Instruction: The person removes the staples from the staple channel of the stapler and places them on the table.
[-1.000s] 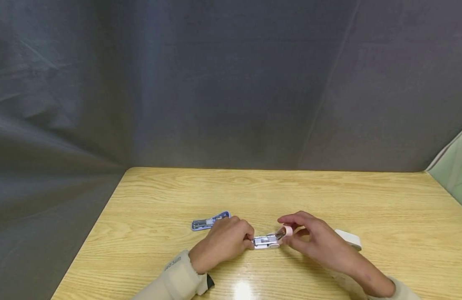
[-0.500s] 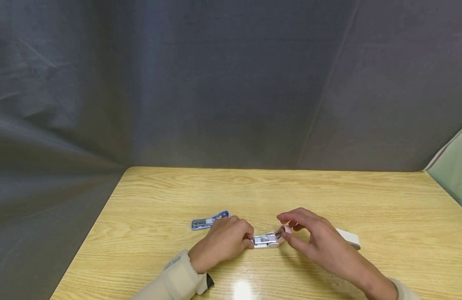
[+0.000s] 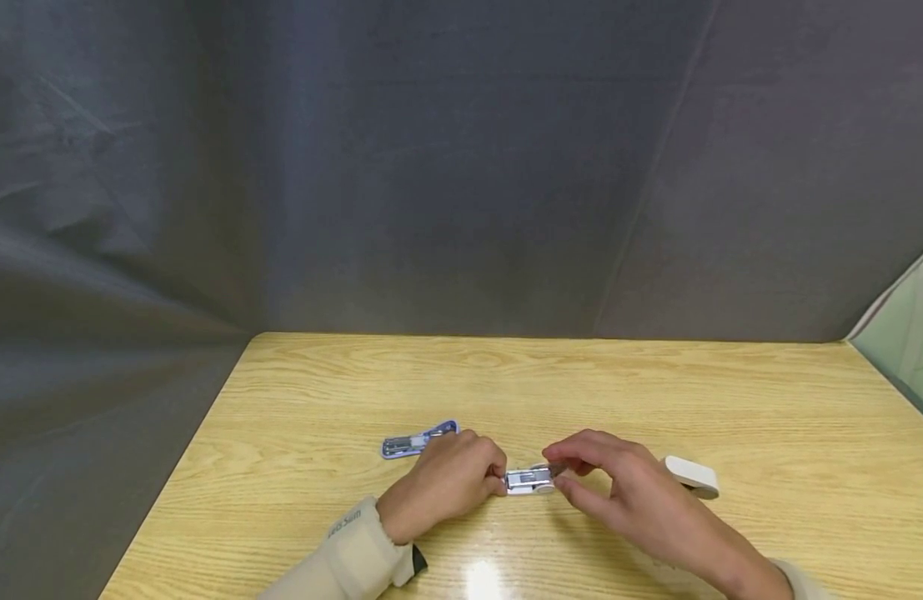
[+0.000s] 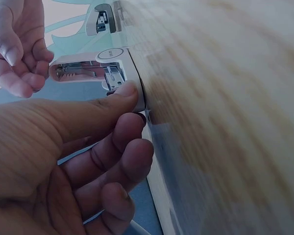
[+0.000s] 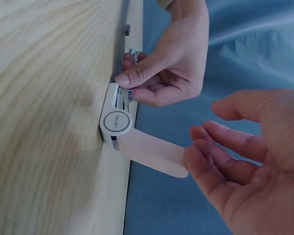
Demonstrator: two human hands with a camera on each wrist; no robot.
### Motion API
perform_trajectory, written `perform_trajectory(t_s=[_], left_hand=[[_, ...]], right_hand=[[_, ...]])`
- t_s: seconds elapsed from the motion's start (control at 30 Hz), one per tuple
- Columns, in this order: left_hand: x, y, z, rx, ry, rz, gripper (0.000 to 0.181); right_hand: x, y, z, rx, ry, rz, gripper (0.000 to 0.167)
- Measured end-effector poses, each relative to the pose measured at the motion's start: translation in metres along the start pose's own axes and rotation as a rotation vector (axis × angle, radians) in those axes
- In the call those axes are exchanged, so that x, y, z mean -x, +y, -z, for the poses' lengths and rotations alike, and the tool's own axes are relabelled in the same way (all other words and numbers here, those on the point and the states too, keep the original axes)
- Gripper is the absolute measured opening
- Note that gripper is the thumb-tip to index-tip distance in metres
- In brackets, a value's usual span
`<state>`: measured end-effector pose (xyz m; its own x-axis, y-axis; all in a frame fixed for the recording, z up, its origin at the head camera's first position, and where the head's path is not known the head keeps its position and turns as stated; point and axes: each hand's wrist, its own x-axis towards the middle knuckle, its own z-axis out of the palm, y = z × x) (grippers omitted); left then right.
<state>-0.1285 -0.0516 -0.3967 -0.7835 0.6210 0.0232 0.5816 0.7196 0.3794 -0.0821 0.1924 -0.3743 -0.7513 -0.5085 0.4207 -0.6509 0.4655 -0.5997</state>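
A small stapler with a white base (image 3: 530,478) and a pink top arm (image 5: 152,151) lies unfolded on the table, its metal inside showing. My left hand (image 3: 449,479) pinches the far end of the base between thumb and curled index finger, as the left wrist view also shows (image 4: 110,115). With fingers loosely bent, my right hand (image 3: 637,492) is at the raised pink arm; a fingertip (image 5: 195,164) touches its tip in the right wrist view. The thumb stands apart from the arm there. In the head view the fingers mostly hide the pink arm.
A blue stapler (image 3: 407,446) lies opened just behind my left hand, partly covered by it. Beyond my right hand rests a white stapler (image 3: 692,475). A dark grey curtain (image 3: 461,167) hangs at the back edge of the wooden table (image 3: 296,392).
My right hand has shifted slightly left, and the pink arm has swung toward the base, now mostly hidden in the head view. My left hand has stayed in place on the base.
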Motion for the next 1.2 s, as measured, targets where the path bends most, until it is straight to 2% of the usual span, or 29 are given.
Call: perform_trajectory(t_s=[0.2,0.37,0.57,0.73,0.83,1.07,1.2], left_hand=[[0.0,-0.001,0.0,0.005,-0.007,-0.002,0.021],[0.0,-0.001,0.001,-0.006,-0.012,0.0,0.021],[-0.001,-0.001,0.0,0.007,-0.009,0.001,0.021],[-0.001,-0.001,0.0,0.004,0.001,-0.01,0.023],[-0.001,-0.001,-0.001,0.006,0.0,-0.01,0.022],[-0.001,-0.001,0.0,0.013,-0.003,-0.006,0.02],[-0.002,-0.001,0.0,0.016,-0.009,-0.003,0.02]], right_hand=[[-0.001,-0.001,-0.002,0.013,-0.037,-0.032,0.019],[-0.003,-0.002,-0.005,-0.028,-0.109,-0.078,0.015],[-0.005,-0.002,-0.013,-0.07,-0.141,-0.048,0.017],[-0.005,-0.001,-0.017,-0.054,-0.138,-0.032,0.014],[-0.007,0.0,-0.019,0.0,-0.131,-0.041,0.014],[-0.01,0.0,-0.025,0.228,-0.144,-0.062,0.014],[-0.011,0.001,-0.028,0.288,-0.158,-0.064,0.011]])
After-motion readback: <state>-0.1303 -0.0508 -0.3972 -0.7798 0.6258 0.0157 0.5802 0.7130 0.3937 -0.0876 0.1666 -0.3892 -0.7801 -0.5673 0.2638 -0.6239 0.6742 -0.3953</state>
